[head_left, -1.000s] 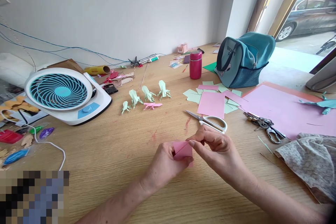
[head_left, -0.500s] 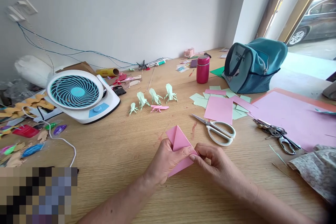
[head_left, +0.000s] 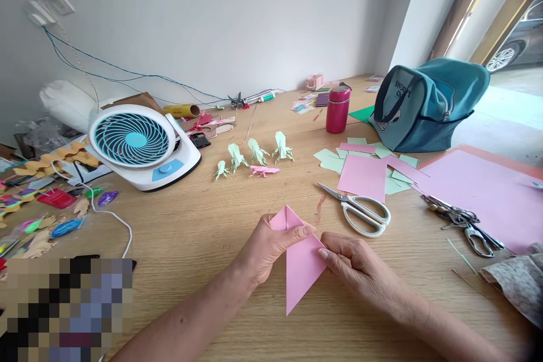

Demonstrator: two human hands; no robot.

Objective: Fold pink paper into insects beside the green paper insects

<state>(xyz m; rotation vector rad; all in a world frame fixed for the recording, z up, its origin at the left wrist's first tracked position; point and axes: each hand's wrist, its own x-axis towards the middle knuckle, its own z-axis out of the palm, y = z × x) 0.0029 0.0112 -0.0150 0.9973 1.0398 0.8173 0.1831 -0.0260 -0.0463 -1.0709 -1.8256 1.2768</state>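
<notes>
A folded sheet of pink paper point(head_left: 303, 263) is held between both hands just above the table, its long point hanging down toward me. My left hand point(head_left: 271, 246) grips its upper left part, thumb laid across the front and fingers hidden behind. My right hand point(head_left: 356, 263) pinches the right corner between thumb and forefinger. A crease shows near the top tip. Beyond the hands stand several pale green folded paper figures point(head_left: 257, 151) and one pink paper figure point(head_left: 263, 171). White-handled scissors point(head_left: 365, 216) lie to the right of the paper, blades slightly apart.
Pink and green paper pieces point(head_left: 362, 175) lie behind the scissors, with keys point(head_left: 462, 220) and a large pink sheet point(head_left: 487, 192) to the right. A fan point(head_left: 139, 144) stands left; a magenta flask point(head_left: 338, 110) and a teal bag point(head_left: 424, 107) are at the back.
The pink paper has turned in the hands, so its long point now hangs lower toward me. My right hand has shifted slightly right. The camera view has swung a little left.
</notes>
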